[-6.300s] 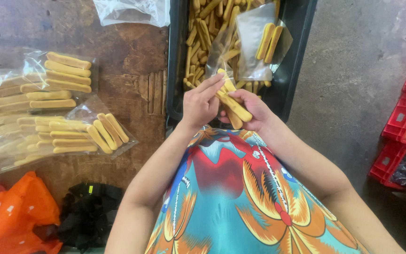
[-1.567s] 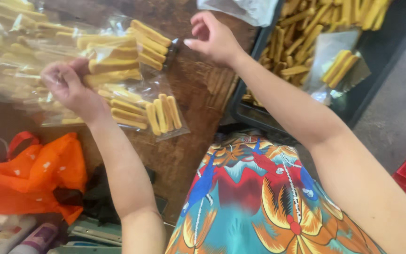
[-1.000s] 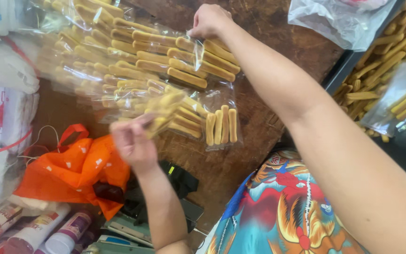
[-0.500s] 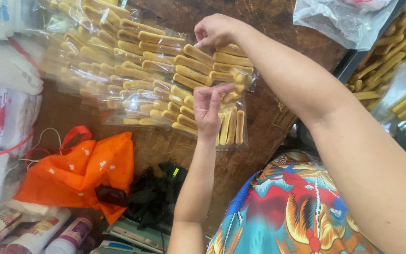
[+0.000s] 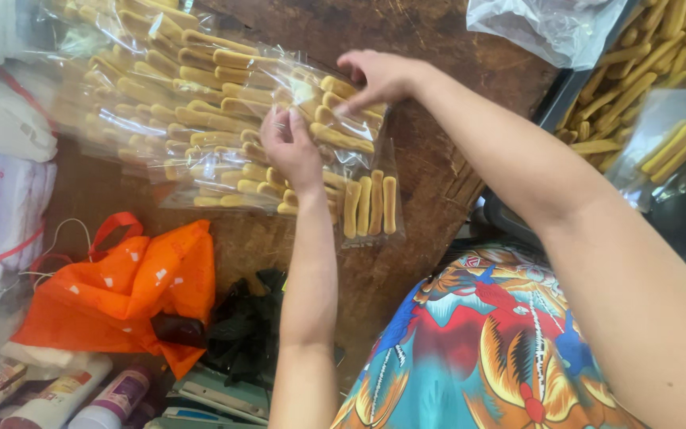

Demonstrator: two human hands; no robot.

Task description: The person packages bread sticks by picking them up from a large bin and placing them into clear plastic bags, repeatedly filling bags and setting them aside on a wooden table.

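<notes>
Both hands had shifted: the left hand pressed flat on the clear biscuit-stick packets, the right hand pinching the top packet on the table.

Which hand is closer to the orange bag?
Left. The left hand lies on the biscuit packets just above the orange bag; the right hand is farther up and to the right, on the same packets.

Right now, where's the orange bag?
In the head view the orange bag lies low on the left, below the stacked clear packets of yellow sticks, left of the left hand and forearm, and beside a black bundle.
</notes>
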